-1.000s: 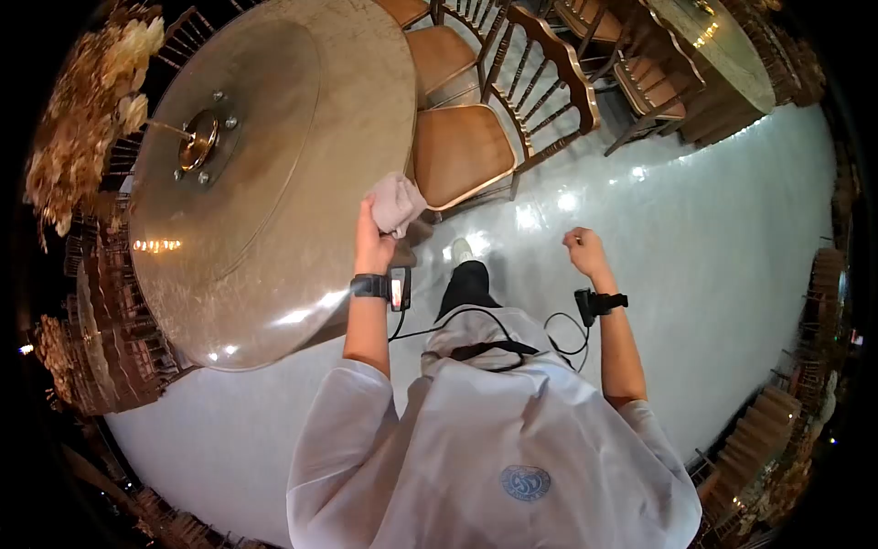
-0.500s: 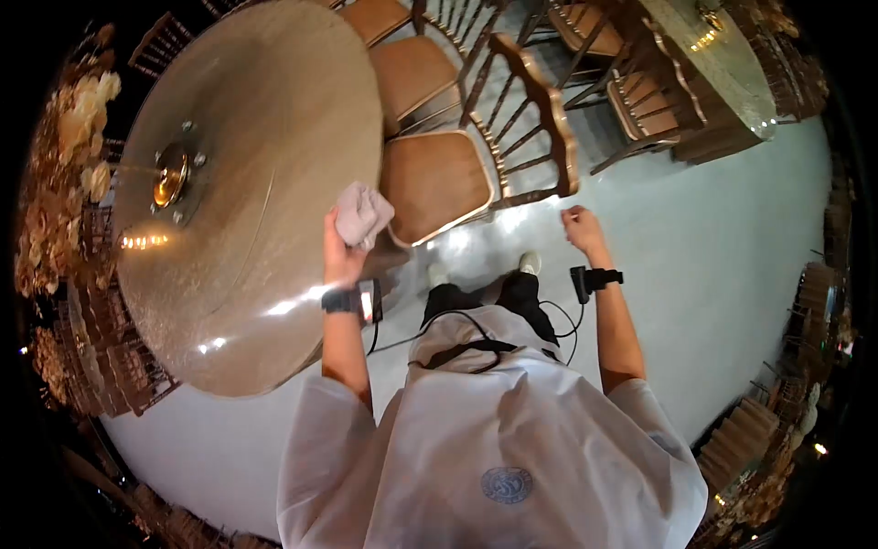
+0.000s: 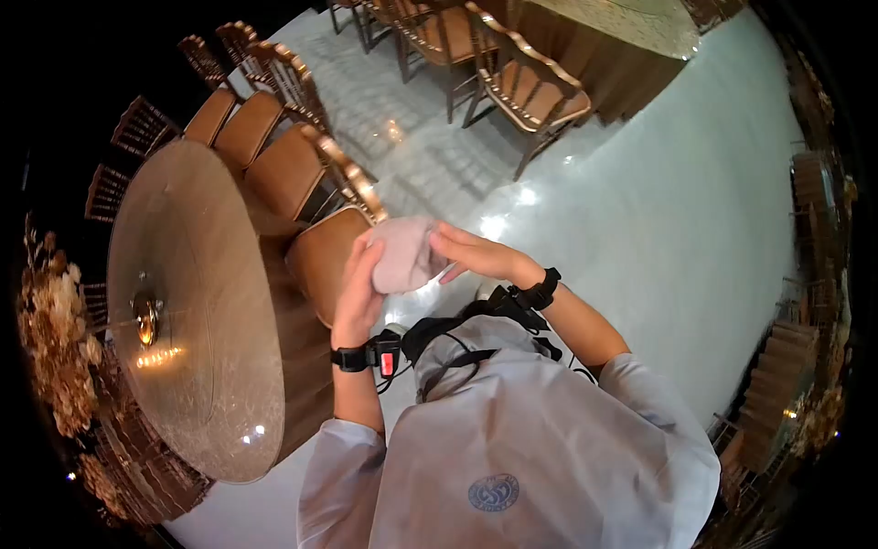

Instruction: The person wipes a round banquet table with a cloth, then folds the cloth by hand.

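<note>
A folded pale pink cloth [image 3: 402, 253] is held up in front of my body, bunched into a thick pad. My left hand [image 3: 358, 288] grips its left side, thumb and fingers around the edge. On the other side my right hand [image 3: 480, 253] presses its fingertips against the cloth, fingers fairly straight and the thumb partly hidden. Just behind the cloth stands a chair with a brown seat [image 3: 325, 247], its back partly covered by the cloth and my left hand.
To my left is a round table [image 3: 229, 366] with a glass turntable and a gold centre piece [image 3: 146, 320]. More brown-seated chairs [image 3: 283, 169] line its far side. Ahead, another chair [image 3: 530, 91] stands by a second draped table [image 3: 585, 64]. Shiny pale floor [image 3: 668, 238] stretches to the right.
My right hand has come in from the right and now touches the cloth. My left hand has brought the cloth away from the table edge to my front. The view has turned right.
</note>
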`<state>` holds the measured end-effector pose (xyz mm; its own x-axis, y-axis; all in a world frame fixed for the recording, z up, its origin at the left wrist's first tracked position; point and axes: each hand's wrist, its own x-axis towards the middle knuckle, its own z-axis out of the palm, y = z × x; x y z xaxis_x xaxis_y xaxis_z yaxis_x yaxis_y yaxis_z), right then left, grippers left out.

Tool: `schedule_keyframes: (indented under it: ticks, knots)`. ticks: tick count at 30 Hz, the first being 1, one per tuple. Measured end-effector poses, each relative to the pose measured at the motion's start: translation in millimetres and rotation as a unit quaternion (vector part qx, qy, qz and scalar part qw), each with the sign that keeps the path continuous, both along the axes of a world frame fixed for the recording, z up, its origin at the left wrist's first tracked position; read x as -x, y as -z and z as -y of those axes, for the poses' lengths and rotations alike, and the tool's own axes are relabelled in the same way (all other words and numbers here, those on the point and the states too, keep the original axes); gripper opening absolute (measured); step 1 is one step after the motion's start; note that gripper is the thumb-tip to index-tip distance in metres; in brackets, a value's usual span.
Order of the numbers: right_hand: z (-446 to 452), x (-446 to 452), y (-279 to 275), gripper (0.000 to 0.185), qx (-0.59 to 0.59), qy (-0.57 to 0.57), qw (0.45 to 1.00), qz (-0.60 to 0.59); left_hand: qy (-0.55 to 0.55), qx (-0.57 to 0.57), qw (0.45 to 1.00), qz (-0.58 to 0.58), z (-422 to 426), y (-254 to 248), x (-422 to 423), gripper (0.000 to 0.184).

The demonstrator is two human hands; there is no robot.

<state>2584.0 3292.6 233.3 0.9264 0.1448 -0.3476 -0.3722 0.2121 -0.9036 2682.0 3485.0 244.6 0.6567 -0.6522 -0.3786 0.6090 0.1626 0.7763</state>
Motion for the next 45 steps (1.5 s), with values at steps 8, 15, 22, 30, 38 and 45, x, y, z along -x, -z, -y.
schedule_keyframes:
  ticks: [8, 15, 22, 30, 38, 45]
  knots:
    - [128.9, 81.6, 12.8, 0.065, -0.124, 0.237, 0.963, -0.043, 0.186, -0.069, 0.98, 0.002, 171.1, 4.5, 44.3, 0.053]
    - [210.6, 140.1, 27.0, 0.057, -0.13, 0.402, 0.905, -0.054, 0.358, -0.11, 0.924, 0.072, 287.0, 23.4, 58.7, 0.049]
    - [318.7, 164.0, 46.7, 0.054, -0.061, 0.487, 0.866, -0.095, 0.362, -0.134, 0.92, 0.072, 411.3, 97.0, 23.7, 0.044]
    - [443.5, 165.1, 52.5, 0.052, 0.07, 0.531, 0.833, -0.139, 0.176, -0.256, 0.951, -0.012, 503.0, 134.3, -62.9, 0.082]
    - [528.4, 117.3, 66.2, 0.053, 0.034, 0.5, 0.855, -0.134, 0.037, -0.357, 0.932, 0.038, 510.8, 138.0, -78.9, 0.054]
    - [582.0, 70.4, 73.1, 0.052, 0.041, 0.376, 0.917, -0.125, -0.01, -0.389, 0.921, -0.002, 521.3, 122.5, -76.3, 0.053]
